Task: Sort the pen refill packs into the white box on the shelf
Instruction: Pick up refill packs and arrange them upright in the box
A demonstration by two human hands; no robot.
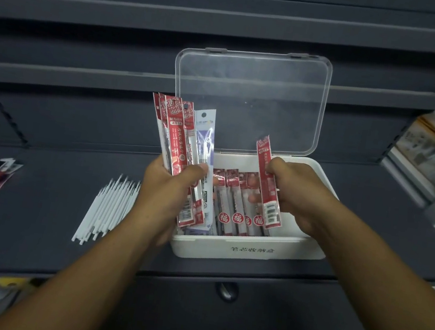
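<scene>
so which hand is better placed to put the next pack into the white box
Right. The right hand pinches one red pack above the white box, next to the row already inside. The left hand grips a bundle of packs and would need one singled out first.

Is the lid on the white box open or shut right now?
Open. The clear lid stands upright behind the white box, and the red refill packs lying inside are in plain view.

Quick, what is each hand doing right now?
Left hand: grips a fan of refill packs.
Right hand: pinches one red refill pack over the white box.
</scene>
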